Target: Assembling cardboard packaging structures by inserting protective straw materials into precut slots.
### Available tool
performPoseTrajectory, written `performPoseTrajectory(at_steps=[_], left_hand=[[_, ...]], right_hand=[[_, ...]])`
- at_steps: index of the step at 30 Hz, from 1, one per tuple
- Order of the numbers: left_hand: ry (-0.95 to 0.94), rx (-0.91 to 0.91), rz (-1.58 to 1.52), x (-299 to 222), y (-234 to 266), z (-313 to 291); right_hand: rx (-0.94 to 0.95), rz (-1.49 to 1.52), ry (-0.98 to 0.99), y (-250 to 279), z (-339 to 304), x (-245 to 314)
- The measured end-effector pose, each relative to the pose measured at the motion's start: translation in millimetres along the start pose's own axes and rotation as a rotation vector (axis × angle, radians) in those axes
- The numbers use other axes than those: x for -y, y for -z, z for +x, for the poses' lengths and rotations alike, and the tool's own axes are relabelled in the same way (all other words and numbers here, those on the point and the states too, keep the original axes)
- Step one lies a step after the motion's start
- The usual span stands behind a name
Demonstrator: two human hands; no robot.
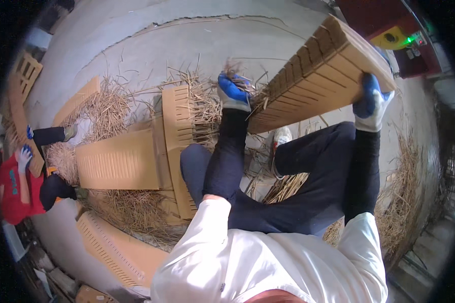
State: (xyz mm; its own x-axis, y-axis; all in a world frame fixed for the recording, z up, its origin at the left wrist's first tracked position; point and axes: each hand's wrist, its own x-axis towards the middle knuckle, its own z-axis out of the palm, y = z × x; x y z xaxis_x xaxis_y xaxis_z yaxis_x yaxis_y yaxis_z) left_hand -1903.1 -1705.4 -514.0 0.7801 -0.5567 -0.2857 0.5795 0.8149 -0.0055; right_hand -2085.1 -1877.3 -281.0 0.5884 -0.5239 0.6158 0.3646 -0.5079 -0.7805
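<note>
My right hand [371,103], in a blue and white glove, grips the upper right end of a long slotted cardboard piece [313,91]. The piece is tilted, its lower left end near the floor and straw poking out around that end. My left hand [234,92], gloved the same way, is closed around a tuft of dry straw [236,70] beside that lower end. Its fingertips are partly hidden by the straw. Between my legs lies a bunch of straw stalks [286,189].
Left of my knees lie slotted cardboard panels [121,160] and a straw heap [108,106]. Another slotted panel [119,250] lies at lower left. At far left a person in a red shirt [17,189] handles a cardboard strip. A dark red machine [384,25] stands at upper right.
</note>
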Motion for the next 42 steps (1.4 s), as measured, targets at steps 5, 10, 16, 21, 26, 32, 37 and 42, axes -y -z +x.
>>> performPoseTrajectory(at_steps=[5,10,16,21,26,32,37,42], left_hand=[[-0.49,-0.039,0.957,24,-28,-49],[-0.594,0.678,1.407,18,-37,-79],[-0.483,0.51,1.198,49,-44,-80],[-1.029,0.515,1.565,46,-43,-73],[-1.178,0.844,1.895,17,-69,-59],[-1.033,0.274,1.752,36,-42,-44],[-0.585,0.214,1.053,23,-6,-11],[-0.388,-0.199,0.82,18,1,-20]], right_hand=[[0.014,0.147,0.044,22,7,-16],[-0.026,0.072,0.031,23,10,-14],[-0.008,0.054,0.002,16,8,-8],[0.043,0.097,0.054,24,6,-15],[0.008,0.099,0.009,25,4,-14],[0.04,0.174,0.046,13,0,-7],[-0.009,0.13,0.044,10,0,-4],[-0.005,0.177,0.026,18,3,-10]])
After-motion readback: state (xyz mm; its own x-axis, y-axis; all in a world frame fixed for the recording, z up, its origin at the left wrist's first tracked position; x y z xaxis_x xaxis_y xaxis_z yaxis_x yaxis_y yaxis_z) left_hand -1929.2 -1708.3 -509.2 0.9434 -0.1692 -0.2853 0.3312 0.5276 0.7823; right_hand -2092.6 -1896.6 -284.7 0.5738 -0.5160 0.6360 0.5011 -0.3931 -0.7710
